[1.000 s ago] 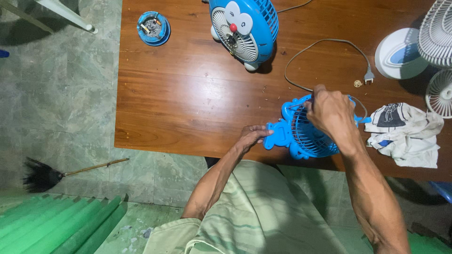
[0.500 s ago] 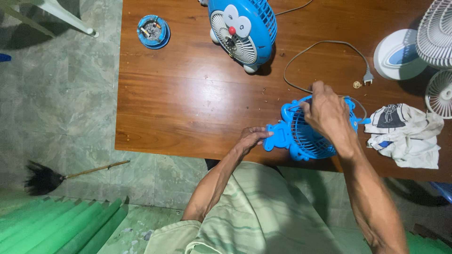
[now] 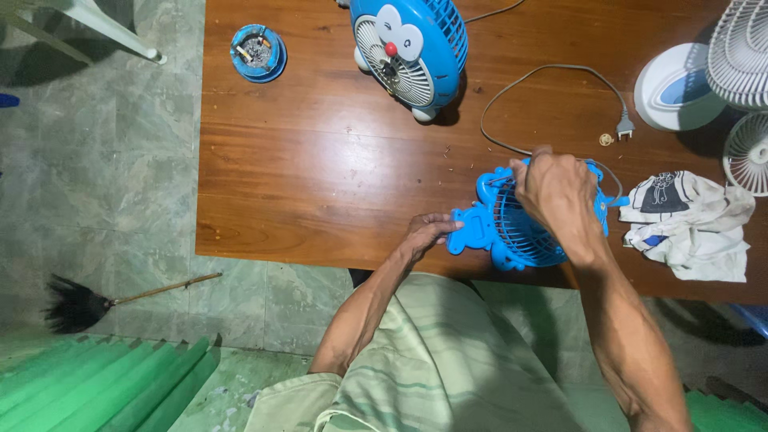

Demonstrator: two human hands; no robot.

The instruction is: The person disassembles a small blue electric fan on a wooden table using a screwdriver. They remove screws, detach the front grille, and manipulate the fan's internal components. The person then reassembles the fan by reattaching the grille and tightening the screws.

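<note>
A small blue fan (image 3: pixel 512 232) with a round grille lies flat near the front edge of the brown wooden table (image 3: pixel 320 176). My left hand (image 3: pixel 428 232) grips its blue base on the left side. My right hand (image 3: pixel 556 192) rests closed over the top of the grille, fingers curled at its far rim; what the fingertips pinch is hidden. A grey power cord (image 3: pixel 544 80) with a plug loops behind the fan.
A blue cartoon-cat fan (image 3: pixel 412 48) stands at the table's back. A round blue ashtray (image 3: pixel 258 52) sits far left. A white rag (image 3: pixel 692 224) lies right of the fan; white fan parts (image 3: pixel 744 56) beyond it. A black brush (image 3: pixel 80 306) lies on the tiled floor.
Both hands stay on the small blue fan. My right hand has shifted slightly over the grille; otherwise only the view has moved a little.
</note>
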